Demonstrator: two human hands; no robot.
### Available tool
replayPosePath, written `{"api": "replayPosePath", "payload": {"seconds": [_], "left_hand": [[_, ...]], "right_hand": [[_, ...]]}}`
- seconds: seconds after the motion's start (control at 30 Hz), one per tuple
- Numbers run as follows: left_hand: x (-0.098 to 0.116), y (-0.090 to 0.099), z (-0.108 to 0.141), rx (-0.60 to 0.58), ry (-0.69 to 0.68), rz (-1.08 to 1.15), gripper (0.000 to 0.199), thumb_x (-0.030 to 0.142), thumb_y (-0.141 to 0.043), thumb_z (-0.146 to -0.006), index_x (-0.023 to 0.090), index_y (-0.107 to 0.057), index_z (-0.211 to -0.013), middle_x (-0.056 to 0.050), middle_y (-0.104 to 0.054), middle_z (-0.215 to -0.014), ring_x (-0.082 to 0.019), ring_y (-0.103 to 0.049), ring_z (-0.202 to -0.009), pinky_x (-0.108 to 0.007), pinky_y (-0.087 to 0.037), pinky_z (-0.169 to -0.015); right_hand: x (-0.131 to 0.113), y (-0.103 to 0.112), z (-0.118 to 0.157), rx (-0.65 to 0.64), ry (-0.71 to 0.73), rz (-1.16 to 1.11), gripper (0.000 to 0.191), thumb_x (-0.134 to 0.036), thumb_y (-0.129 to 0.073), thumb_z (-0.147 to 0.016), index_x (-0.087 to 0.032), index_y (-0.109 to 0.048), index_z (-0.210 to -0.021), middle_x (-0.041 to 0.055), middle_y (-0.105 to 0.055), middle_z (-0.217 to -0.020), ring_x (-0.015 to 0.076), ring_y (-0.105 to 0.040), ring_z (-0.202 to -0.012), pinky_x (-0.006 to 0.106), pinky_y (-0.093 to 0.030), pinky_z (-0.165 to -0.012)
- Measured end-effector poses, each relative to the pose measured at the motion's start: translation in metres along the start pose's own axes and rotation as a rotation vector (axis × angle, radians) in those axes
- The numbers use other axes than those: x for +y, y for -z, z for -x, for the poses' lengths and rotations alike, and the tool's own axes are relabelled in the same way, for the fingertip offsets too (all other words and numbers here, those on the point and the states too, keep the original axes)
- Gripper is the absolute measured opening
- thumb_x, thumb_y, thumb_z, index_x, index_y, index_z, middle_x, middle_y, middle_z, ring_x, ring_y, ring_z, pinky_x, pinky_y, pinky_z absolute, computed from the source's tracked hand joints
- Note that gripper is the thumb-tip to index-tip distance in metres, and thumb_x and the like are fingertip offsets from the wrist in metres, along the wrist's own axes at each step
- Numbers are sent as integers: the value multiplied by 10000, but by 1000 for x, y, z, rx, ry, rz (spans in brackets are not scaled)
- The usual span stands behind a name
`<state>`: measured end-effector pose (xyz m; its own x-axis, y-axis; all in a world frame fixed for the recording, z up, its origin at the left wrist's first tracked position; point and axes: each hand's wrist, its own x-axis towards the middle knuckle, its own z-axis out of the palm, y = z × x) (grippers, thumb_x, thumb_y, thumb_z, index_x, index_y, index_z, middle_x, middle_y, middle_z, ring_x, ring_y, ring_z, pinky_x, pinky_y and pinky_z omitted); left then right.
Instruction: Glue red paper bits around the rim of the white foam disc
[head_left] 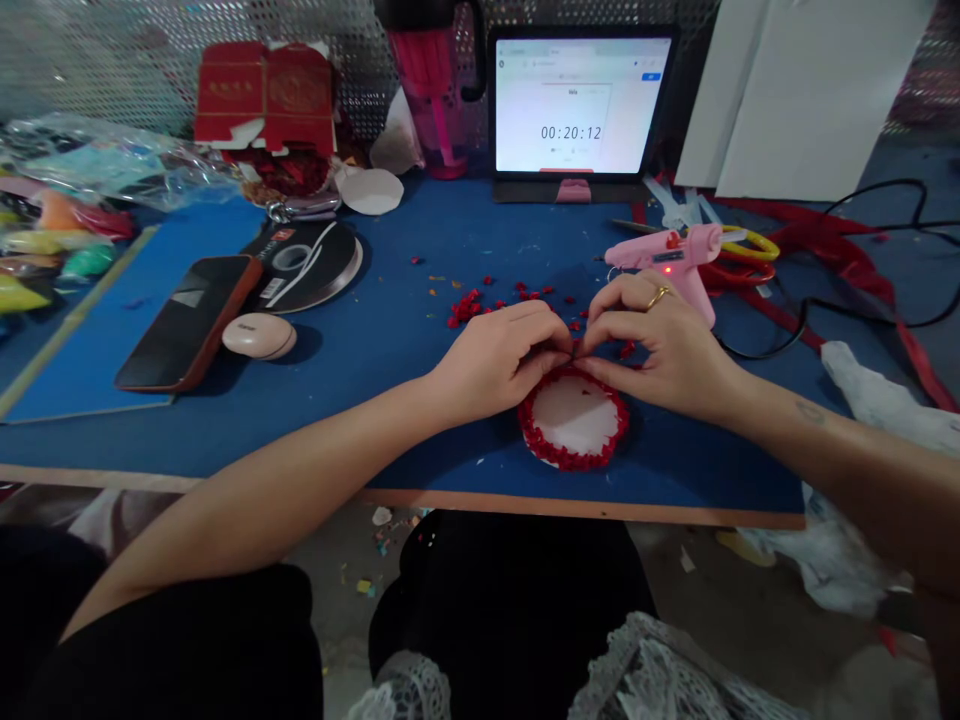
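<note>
A round white disc edged with crumpled red pieces lies on the blue table near its front edge. At its far rim my left hand and my right hand meet, thumbs and index fingers pinched together. Whatever is between the fingertips is tiny and mostly hidden. A ring sits on a finger of my right hand. Small loose red pieces are scattered just beyond my hands. Behind my right hand is a pink glue gun with a red light on.
Left stand a phone, a beige oval case and a ribbon spool. At the back are a tumbler and a tablet showing a timer. Scissors, red ribbon and a black cable lie right.
</note>
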<state>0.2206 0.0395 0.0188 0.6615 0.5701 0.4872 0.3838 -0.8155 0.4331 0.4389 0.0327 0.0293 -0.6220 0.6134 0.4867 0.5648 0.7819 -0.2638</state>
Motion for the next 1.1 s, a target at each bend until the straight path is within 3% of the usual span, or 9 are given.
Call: {"api": "replayPosePath", "payload": {"seconds": [0.67, 0.87, 1.1], "left_hand": [[0, -5, 0, -17, 4, 13, 97, 69, -552, -860, 149, -602, -839, -16, -639, -837, -123, -598, -786, -224, -455, -689], [-3, -1, 0, -57, 116, 26, 139, 84, -506, -878, 147, -625, -916, -32, -674, -923, -139, -620, -867, -257, -483, -771], [-6, -4, -3, -162, 200, 62, 228, 63, -462, -844, 145, -670, -883, -22, -707, -885, -144, -650, -824, -266, -495, -771]], "right_hand": [[1, -4, 2, -32, 0, -37, 41, -201, -678, -821, -177, -674, -788, 56, -629, -914, 191, -534, -847, 365, -406, -834], [3, -7, 2, -79, -6, -47, 93, -247, -645, -864, -173, -673, -816, 71, -634, -955, 210, -537, -875, 383, -401, -853], [1, -9, 4, -161, 54, 64, 122, -229, -547, -917, -152, -620, -856, 106, -603, -988, 230, -507, -886, 394, -400, -848]]}}
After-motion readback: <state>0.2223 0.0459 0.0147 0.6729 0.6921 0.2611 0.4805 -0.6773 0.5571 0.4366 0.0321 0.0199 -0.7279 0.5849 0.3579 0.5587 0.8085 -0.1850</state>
